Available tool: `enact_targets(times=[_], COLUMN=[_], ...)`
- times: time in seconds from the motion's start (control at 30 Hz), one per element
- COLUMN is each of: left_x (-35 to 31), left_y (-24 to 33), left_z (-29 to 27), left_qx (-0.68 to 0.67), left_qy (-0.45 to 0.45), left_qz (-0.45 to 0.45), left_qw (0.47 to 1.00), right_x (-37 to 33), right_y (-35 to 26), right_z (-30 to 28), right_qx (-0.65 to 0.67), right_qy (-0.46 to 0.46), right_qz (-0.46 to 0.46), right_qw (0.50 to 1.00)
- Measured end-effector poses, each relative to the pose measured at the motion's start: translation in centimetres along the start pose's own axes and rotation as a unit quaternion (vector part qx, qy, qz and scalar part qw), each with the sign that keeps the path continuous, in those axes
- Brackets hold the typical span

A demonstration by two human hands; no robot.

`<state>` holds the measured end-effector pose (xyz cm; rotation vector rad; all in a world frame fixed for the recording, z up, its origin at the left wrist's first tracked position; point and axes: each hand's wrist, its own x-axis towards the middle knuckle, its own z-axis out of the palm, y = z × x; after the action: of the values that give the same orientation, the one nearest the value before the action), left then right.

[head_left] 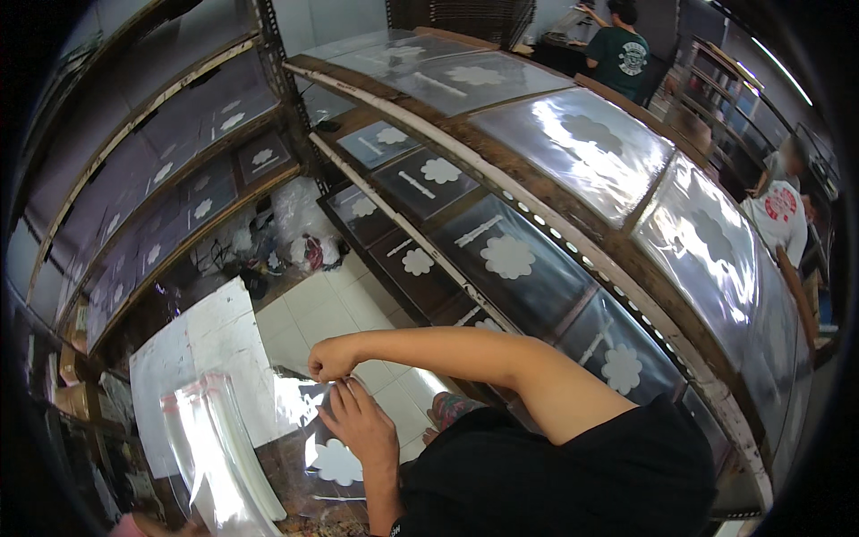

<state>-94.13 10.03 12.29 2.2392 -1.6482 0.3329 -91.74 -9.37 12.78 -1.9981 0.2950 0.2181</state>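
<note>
On the worktable, a clear plastic sheet (pixel 338 463) carries a white scalloped, flower-shaped patch. My left hand (pixel 362 422) lies over it just above the patch, palm down, fingers stretched across the plastic. At the sheet's far edge, my right hand (pixel 335 358) is closed in a pinch on the plastic, its fingertips partly hidden. The two hands nearly touch. To their left, a stack of glossy clear plastic sleeves (pixel 215 456) with red marks near the top rests partly on a large white sheet (pixel 199 345).
A long rack (pixel 546 210) to my right holds several plastic sheets with flower patches on its tiers. Another rack (pixel 152 134) stands on the left. Bundled plastic bags (pixel 302 219) lie behind the table. A person in a green shirt (pixel 617 58) and another in white (pixel 778 215) are beyond.
</note>
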Motion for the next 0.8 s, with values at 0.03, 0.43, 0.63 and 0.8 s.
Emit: enact_targets(times=[0.03,0.43,0.63,0.8], left_x=[0.3,1.7,1.6,-1.1], left_y=[0.4,1.8,-0.5,-2.6], left_z=[0.0,-9.0,-5.5,4.0], left_qx=[-0.007,-0.225,-0.247,-0.246], left_qy=[-0.003,0.224,0.202,0.039], left_qz=[0.005,0.111,0.059,-0.006], left_qw=[1.0,0.942,0.946,0.969], right_x=[-0.1,-14.6,-34.7,-49.4], right_y=[0.0,-19.8,-21.7,-15.7], right_z=[-0.4,-18.9,-28.6,-32.7], right_qx=[-0.029,-0.257,-0.189,-0.167], right_qy=[0.002,0.065,0.293,0.447], right_qz=[-0.004,-0.005,0.107,0.216], right_qw=[1.0,0.964,0.931,0.852])
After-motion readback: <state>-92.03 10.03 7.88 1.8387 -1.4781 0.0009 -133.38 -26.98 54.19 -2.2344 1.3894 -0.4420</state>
